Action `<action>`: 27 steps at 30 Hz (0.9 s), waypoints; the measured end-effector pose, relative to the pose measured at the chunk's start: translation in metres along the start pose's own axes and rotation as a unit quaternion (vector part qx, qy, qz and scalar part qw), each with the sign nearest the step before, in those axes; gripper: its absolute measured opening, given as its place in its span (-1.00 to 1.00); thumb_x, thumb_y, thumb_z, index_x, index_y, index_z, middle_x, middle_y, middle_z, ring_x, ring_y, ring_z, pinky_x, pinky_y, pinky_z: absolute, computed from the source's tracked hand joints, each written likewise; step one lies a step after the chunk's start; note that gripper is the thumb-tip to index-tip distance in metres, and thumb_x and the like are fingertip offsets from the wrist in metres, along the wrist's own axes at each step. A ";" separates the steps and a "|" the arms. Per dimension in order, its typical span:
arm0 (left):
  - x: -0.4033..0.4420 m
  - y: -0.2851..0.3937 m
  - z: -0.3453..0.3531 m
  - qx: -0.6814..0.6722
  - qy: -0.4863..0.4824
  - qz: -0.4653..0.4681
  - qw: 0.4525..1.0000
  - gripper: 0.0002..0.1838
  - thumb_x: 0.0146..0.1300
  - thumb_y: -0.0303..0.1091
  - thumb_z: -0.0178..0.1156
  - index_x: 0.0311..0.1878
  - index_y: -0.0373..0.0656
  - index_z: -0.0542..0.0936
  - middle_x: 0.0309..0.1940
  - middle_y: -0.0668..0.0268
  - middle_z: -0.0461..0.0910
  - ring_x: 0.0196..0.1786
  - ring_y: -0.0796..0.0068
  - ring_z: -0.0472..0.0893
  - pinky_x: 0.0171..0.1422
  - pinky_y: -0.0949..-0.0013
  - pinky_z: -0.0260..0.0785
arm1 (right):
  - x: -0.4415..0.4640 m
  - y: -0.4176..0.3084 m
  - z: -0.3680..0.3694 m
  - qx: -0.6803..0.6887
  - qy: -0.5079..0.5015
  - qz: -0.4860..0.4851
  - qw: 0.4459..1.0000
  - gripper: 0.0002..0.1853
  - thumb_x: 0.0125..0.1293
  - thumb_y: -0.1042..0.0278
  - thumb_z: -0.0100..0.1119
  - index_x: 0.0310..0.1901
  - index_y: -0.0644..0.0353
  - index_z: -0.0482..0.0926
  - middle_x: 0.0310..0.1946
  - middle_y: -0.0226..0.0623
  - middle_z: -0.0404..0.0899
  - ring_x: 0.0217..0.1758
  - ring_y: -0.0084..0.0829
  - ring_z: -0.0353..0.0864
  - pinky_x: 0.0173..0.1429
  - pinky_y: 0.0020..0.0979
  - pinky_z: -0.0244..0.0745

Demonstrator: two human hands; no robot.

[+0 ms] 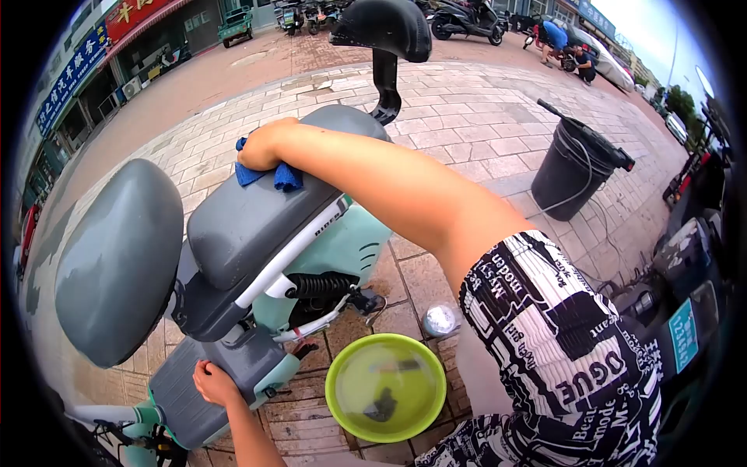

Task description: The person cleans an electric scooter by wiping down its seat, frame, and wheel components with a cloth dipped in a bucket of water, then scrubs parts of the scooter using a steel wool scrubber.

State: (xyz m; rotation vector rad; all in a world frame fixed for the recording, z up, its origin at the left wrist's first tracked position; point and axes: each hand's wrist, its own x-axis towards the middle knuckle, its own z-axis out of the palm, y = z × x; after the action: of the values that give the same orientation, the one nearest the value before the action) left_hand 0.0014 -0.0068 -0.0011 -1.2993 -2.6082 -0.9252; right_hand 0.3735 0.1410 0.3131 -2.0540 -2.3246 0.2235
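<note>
A mint-and-grey electric scooter (327,241) stands in front of me. My right hand (263,148) is closed around a blue cloth (288,177) and presses it on the long grey rear seat (257,222). Ends of the cloth stick out below and beside the fingers. Lower down, my left hand (216,384) hangs over the dark footboard (183,385) with its fingers curled in, and nothing shows in it. I cannot tell whether it touches the scooter. To the left of the rear seat is a second, rounded grey seat (117,261).
A lime-green basin (338,412) of cloudy water, with something dark in it, stands beside the scooter. Near it is a small silvery-topped container (440,320). A black bucket (568,175) with a hose and long black tool stands farther right. Another scooter (677,311) is at the right edge.
</note>
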 end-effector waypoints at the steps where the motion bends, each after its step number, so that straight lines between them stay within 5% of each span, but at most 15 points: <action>1: 0.003 -0.004 0.002 0.014 -0.004 0.003 1.000 -0.73 0.28 -0.20 -0.04 -0.14 0.02 0.64 0.03 0.46 0.61 0.19 0.31 0.49 0.23 0.20 0.30 | 0.002 0.024 -0.005 0.002 0.005 0.040 0.999 -0.42 0.33 -0.07 -0.20 0.22 0.10 0.53 0.28 -0.13 0.45 0.36 -0.18 0.41 0.37 -0.15 0.25; 3: 0.013 -0.007 0.007 0.023 -0.025 -0.015 0.999 -0.65 0.29 -0.12 -0.06 -0.03 0.05 0.65 0.09 0.48 0.60 0.18 0.30 0.51 0.21 0.18 0.32 | -0.010 0.047 -0.017 -0.017 0.040 0.110 0.993 -0.49 0.24 0.16 -0.10 0.20 0.02 0.55 0.23 -0.19 0.52 0.27 -0.29 0.52 0.29 -0.19 0.31; 5: 0.017 -0.015 0.012 0.035 -0.035 -0.014 0.999 -0.61 0.31 -0.07 -0.08 0.02 0.09 0.65 0.12 0.49 0.60 0.16 0.31 0.53 0.18 0.22 0.35 | -0.014 0.066 -0.023 0.003 0.038 0.158 0.987 -0.48 0.23 0.18 -0.09 0.22 0.05 0.53 0.23 -0.17 0.51 0.27 -0.24 0.52 0.29 -0.16 0.33; 9: 0.018 -0.018 0.012 0.046 -0.039 -0.006 0.998 -0.58 0.33 -0.02 -0.09 0.07 0.09 0.64 0.13 0.47 0.59 0.18 0.31 0.52 0.19 0.23 0.34 | 0.066 0.146 -0.002 0.000 0.139 0.046 0.989 -0.53 0.36 0.13 -0.11 0.09 0.33 0.57 0.18 0.07 0.49 0.23 -0.07 0.51 0.25 -0.13 0.37; 11: 0.018 -0.022 0.018 0.044 -0.032 -0.002 0.999 -0.58 0.35 -0.01 -0.09 0.08 0.08 0.64 0.13 0.47 0.59 0.19 0.31 0.52 0.19 0.23 0.34 | 0.033 0.148 -0.008 0.085 0.154 0.095 0.980 -0.56 0.38 0.14 -0.11 0.02 0.30 0.61 0.08 0.05 0.58 0.13 -0.10 0.59 0.17 -0.17 0.45; 12: 0.021 -0.027 0.021 0.030 -0.024 0.020 0.999 -0.57 0.35 0.01 -0.08 0.08 0.07 0.64 0.14 0.46 0.59 0.19 0.30 0.52 0.19 0.24 0.34 | 0.029 0.152 -0.008 -0.009 0.145 0.041 0.988 -0.56 0.38 0.13 -0.11 0.00 0.30 0.62 0.03 0.03 0.61 0.07 -0.11 0.62 0.12 -0.18 0.48; 16: 0.011 -0.020 0.017 -0.046 -0.051 0.066 0.995 -0.57 0.37 0.02 -0.06 0.06 0.05 0.65 0.08 0.41 0.62 0.14 0.29 0.56 0.17 0.29 0.35 | -0.041 0.126 0.005 0.122 0.276 0.094 0.949 -0.49 0.33 0.04 -0.03 -0.13 0.44 0.62 -0.16 0.11 0.66 -0.17 -0.14 0.71 0.00 -0.22 0.55; 18: 0.007 -0.023 0.012 -0.126 -0.058 0.098 0.985 -0.61 0.39 -0.01 -0.03 0.06 0.03 0.64 0.00 0.33 0.66 0.08 0.27 0.60 0.13 0.28 0.38 | -0.057 0.128 0.015 0.106 0.310 0.082 0.941 -0.55 0.25 0.07 -0.01 -0.13 0.34 0.63 -0.18 0.03 0.68 -0.20 -0.17 0.71 -0.04 -0.24 0.53; 19: 0.004 -0.018 0.009 -0.142 -0.062 0.096 0.983 -0.63 0.39 -0.04 0.00 0.06 0.00 0.64 0.01 0.29 0.66 0.07 0.24 0.60 0.12 0.25 0.39 | -0.076 0.120 0.018 0.110 0.301 0.102 0.942 -0.52 0.22 0.05 -0.11 -0.16 0.30 0.66 -0.08 0.10 0.63 0.02 -0.02 0.62 0.12 -0.20 0.44; 22: -0.007 -0.009 -0.002 -0.165 -0.075 0.121 0.976 -0.59 0.37 -0.03 0.03 0.12 -0.06 0.57 0.07 0.22 0.61 0.12 0.16 0.56 0.20 0.23 0.35 | -0.115 0.102 0.058 0.036 0.419 0.057 0.906 -0.48 0.35 -0.04 -0.17 -0.08 0.28 0.61 -0.09 0.11 0.61 0.00 0.14 0.54 0.17 -0.05 0.40; 27: -0.027 0.000 0.006 -0.095 -0.034 0.168 0.981 -0.45 0.37 0.00 0.02 0.27 -0.18 0.43 0.27 0.18 0.45 0.32 0.14 0.40 0.50 0.18 0.07 | -0.151 0.033 0.114 -0.024 0.488 -0.141 0.861 -0.66 0.35 0.08 0.09 -0.17 0.23 0.62 -0.12 0.01 0.56 0.09 0.09 0.41 0.33 0.03 0.22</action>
State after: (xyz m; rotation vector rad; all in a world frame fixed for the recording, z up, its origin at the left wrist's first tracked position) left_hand 0.0200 -0.0224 -0.0145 -1.7764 -2.2837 -1.1013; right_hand 0.4116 -0.0139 0.2067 -1.2776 -1.8737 -0.7186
